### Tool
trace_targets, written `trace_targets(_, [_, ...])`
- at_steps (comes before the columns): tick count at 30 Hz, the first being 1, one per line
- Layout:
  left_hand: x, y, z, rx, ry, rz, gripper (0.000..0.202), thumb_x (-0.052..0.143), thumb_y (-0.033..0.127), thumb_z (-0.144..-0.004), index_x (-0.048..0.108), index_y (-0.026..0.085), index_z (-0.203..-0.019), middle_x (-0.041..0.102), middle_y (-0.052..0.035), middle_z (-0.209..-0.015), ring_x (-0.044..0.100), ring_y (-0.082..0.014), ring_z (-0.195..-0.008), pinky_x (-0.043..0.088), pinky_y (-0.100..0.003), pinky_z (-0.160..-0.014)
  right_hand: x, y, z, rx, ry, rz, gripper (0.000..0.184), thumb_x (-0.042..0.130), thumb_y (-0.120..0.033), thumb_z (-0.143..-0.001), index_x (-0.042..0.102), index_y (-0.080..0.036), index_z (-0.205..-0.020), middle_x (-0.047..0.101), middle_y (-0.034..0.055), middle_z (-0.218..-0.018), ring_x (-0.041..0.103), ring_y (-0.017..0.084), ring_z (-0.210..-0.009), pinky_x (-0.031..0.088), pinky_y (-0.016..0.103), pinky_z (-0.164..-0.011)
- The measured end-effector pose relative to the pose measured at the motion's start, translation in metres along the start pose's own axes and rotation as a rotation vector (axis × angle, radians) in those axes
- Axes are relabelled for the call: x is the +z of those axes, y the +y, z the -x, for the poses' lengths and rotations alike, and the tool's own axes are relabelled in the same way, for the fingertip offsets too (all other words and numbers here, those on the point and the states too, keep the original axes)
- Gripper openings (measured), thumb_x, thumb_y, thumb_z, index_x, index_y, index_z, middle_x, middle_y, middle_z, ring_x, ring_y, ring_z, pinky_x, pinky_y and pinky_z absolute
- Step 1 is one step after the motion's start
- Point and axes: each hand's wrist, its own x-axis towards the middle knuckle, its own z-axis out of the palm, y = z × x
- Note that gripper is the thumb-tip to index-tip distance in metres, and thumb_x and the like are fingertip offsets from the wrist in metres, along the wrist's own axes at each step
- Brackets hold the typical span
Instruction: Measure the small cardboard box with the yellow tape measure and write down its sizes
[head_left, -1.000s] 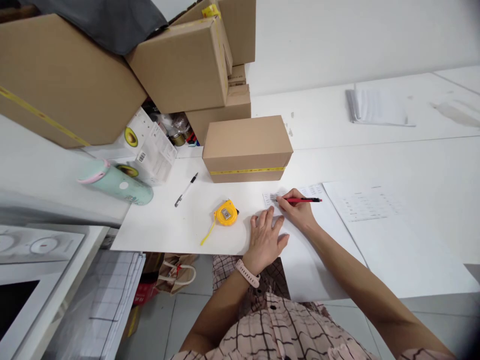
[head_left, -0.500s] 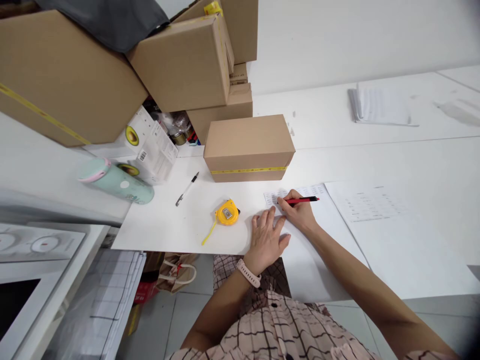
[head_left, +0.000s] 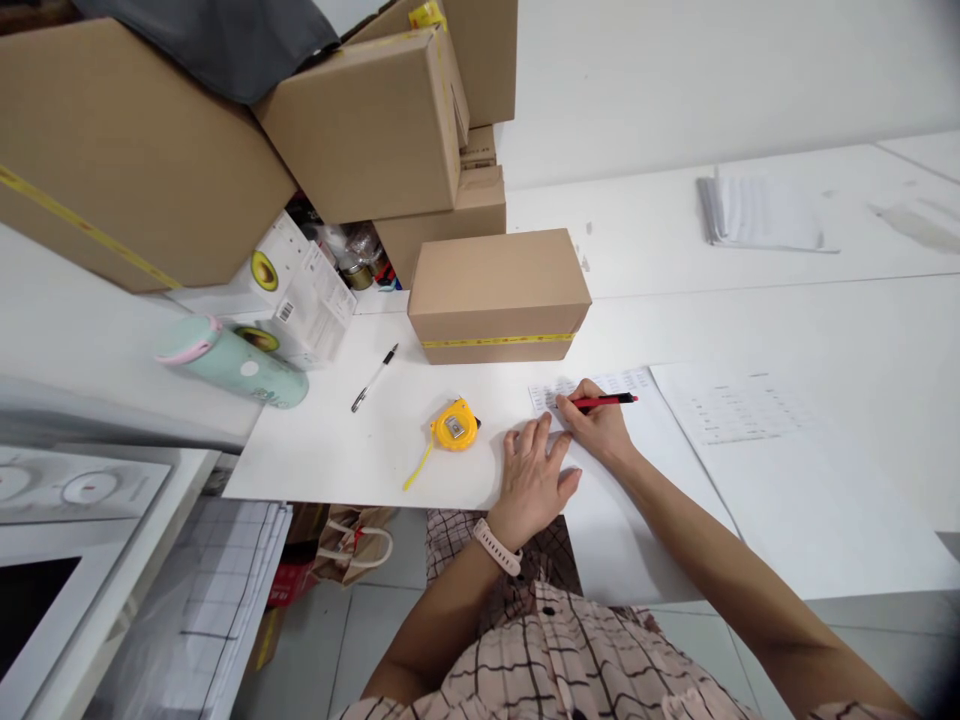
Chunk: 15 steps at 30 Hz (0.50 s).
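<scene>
My right hand (head_left: pixel 596 425) grips a red pen (head_left: pixel 600 401) with its tip on a printed sheet of paper (head_left: pixel 626 382) on the white table (head_left: pixel 750 310). My left hand (head_left: pixel 532 480) lies flat with fingers spread on the table, just left of the paper's corner, a pale watch strap on the wrist. A yellow tape measure (head_left: pixel 453 428) sits a little to the left of my left hand. A small brown cardboard box (head_left: pixel 497 293) with a yellow tape band stands just beyond the paper.
A black pen (head_left: pixel 373 378) lies left of the tape measure. A mint green bottle (head_left: pixel 232 362) lies on its side at the table's left. Large cardboard boxes (head_left: pixel 225 140) are stacked at the back left. A second printed sheet (head_left: pixel 735 405) and a paper stack (head_left: pixel 765 215) lie right.
The pen tip has shifted slightly right along the printed sheet. My left hand stays flat in place.
</scene>
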Motion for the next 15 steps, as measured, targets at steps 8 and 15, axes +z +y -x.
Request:
trace_targets(8, [0.0004, 0.0003, -0.0001, -0.005, -0.011, -0.001, 0.046, 0.055, 0.043, -0.096, 0.051, 0.021, -0.136, 0.04, -0.0147, -0.154, 0.038, -0.0322, -0.138, 0.036, -0.056, -0.108, -0.0004, -0.004, -0.0008, 0.001, 0.005, -0.004, 0.036, 0.068, -0.045, -0.082, 0.045, -0.023, -0.064, 0.043, -0.0036, -0.058, 0.038, 0.012, -0.056, 0.033, 0.029, -0.054])
trace_targets(15, [0.0005, 0.0, 0.0, -0.003, -0.006, 0.003, 0.046, 0.056, 0.042, -0.095, 0.051, 0.021, -0.136, 0.04, -0.015, -0.155, 0.038, -0.0322, -0.138, 0.036, -0.056, -0.109, 0.0002, -0.0004, -0.001, -0.013, 0.016, -0.002, 0.038, 0.068, -0.047, -0.083, 0.046, -0.022, -0.064, 0.045, -0.0031, -0.059, 0.039, 0.013, -0.057, 0.034, 0.029, -0.055])
